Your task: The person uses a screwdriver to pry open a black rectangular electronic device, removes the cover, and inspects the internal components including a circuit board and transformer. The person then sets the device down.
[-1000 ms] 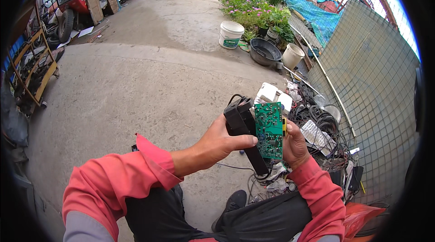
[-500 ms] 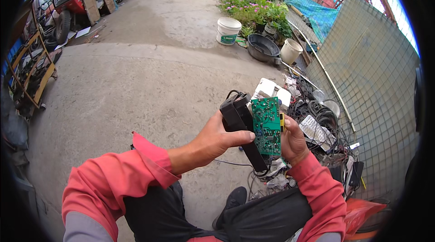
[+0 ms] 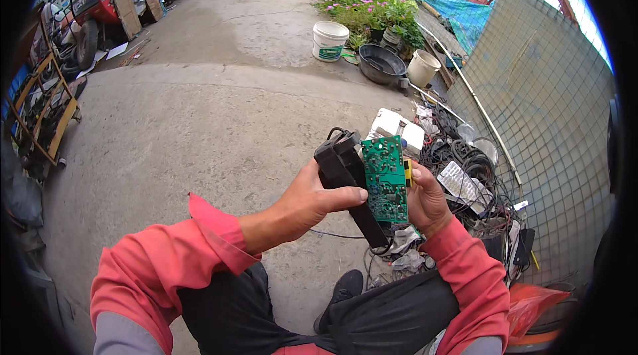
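My left hand (image 3: 302, 199) is wrapped round a long black plastic casing (image 3: 342, 162), its thumb lying along the side toward the board. Black cord loops at the casing's top end. Close against the casing stands a green circuit board (image 3: 384, 172), its soldered face turned toward me. On the board's right edge sits a yellow and black component (image 3: 408, 173). My right hand (image 3: 428, 199) grips the board there, thumb beside the component; its other fingers are partly hidden behind the board.
A heap of black cables (image 3: 465, 162) and scrap lies on the right, with a white plastic piece (image 3: 395, 130) at its far end. Beyond stand a white bucket (image 3: 329, 41), a black basin (image 3: 382, 64) and flowering plants (image 3: 365, 2). A mesh-covered panel (image 3: 538, 96) rises at right.
Both hands, with the casing and board, appear slightly farther left and higher in the picture. The background has shifted a little the same way. The grip looks the same.
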`<act>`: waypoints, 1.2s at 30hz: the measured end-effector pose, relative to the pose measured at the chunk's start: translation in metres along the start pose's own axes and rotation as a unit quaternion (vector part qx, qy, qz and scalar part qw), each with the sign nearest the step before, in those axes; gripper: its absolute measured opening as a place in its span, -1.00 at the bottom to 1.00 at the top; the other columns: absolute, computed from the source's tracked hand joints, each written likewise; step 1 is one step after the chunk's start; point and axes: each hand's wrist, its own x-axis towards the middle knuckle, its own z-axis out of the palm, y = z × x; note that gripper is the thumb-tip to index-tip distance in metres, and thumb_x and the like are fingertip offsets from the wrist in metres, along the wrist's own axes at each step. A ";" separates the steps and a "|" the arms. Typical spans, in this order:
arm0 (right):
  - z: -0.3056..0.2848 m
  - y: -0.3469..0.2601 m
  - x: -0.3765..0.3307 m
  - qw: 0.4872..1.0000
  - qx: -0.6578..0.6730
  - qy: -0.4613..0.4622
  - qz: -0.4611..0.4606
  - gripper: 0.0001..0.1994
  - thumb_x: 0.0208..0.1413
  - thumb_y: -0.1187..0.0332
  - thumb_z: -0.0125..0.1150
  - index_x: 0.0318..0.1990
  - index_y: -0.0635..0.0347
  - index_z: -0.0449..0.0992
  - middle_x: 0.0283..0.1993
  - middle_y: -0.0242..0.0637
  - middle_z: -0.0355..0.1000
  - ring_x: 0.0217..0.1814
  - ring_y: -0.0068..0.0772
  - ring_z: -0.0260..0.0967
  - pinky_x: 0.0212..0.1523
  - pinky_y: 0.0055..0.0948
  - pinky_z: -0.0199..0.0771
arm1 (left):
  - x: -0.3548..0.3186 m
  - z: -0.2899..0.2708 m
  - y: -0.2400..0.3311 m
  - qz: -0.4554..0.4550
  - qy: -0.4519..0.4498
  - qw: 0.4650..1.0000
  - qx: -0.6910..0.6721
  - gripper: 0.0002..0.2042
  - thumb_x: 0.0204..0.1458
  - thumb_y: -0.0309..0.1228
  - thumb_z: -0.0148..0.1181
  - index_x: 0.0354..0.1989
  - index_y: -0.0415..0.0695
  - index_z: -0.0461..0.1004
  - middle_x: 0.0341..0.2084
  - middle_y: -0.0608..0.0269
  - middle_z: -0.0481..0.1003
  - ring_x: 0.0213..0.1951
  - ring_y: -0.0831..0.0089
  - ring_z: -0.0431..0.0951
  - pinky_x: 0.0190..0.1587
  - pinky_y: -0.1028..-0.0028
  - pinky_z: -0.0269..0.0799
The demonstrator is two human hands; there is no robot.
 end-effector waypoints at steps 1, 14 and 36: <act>-0.001 0.000 0.000 1.000 0.002 -0.001 0.002 -0.37 0.21 0.32 0.20 0.37 0.48 0.21 0.26 0.02 0.44 0.26 -0.19 0.50 0.32 -0.20 0.51 | 0.000 0.000 0.000 -0.001 0.000 1.000 0.002 -0.33 0.03 -0.44 0.44 0.31 -0.24 0.26 0.07 0.20 0.50 0.11 0.41 0.49 0.19 0.33 0.45; 0.007 -0.002 -0.001 1.000 -0.004 0.001 -0.001 -0.47 0.21 0.37 0.18 0.29 0.45 0.31 0.24 0.00 0.45 0.24 -0.19 0.51 0.31 -0.17 0.52 | 0.002 -0.003 -0.007 -0.001 0.008 1.000 0.000 -0.31 0.01 -0.43 0.46 0.31 -0.26 0.25 0.06 0.18 0.50 0.10 0.40 0.50 0.20 0.33 0.43; 0.057 0.010 -0.008 0.954 -0.266 0.116 -0.076 -0.56 0.11 0.51 0.45 0.08 0.46 0.38 -0.08 -0.15 0.53 -0.07 -0.50 0.53 -0.11 -0.49 0.64 | 0.007 -0.008 -0.004 -0.028 -0.038 0.999 -0.017 -0.44 0.09 -0.46 0.31 0.28 -0.21 0.28 0.04 0.18 0.51 0.05 0.41 0.57 0.12 0.30 0.57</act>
